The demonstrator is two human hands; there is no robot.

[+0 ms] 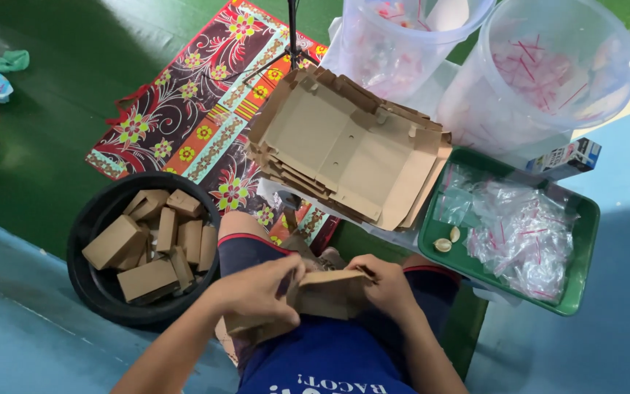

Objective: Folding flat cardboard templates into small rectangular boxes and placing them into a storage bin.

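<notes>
Both my hands grip a brown cardboard box (327, 293) over my lap. My left hand (260, 290) holds its left side with the thumb on the top flap. My right hand (384, 283) pinches the box's right end. The box looks partly folded, with flaps still sticking out. Just beyond my knees lies a stack of flat, unfolded cardboard blanks (349, 148). At my left stands a round black tub (95, 283) holding several folded brown boxes (151, 244).
A green tray (576, 252) at my right holds small clear zip bags (523, 233) and two pale round pieces (443, 244). Two big clear plastic tubs (548, 73) stand behind it. A patterned mat (198, 117) covers the green floor. A small printed carton (566, 159) lies near the tray.
</notes>
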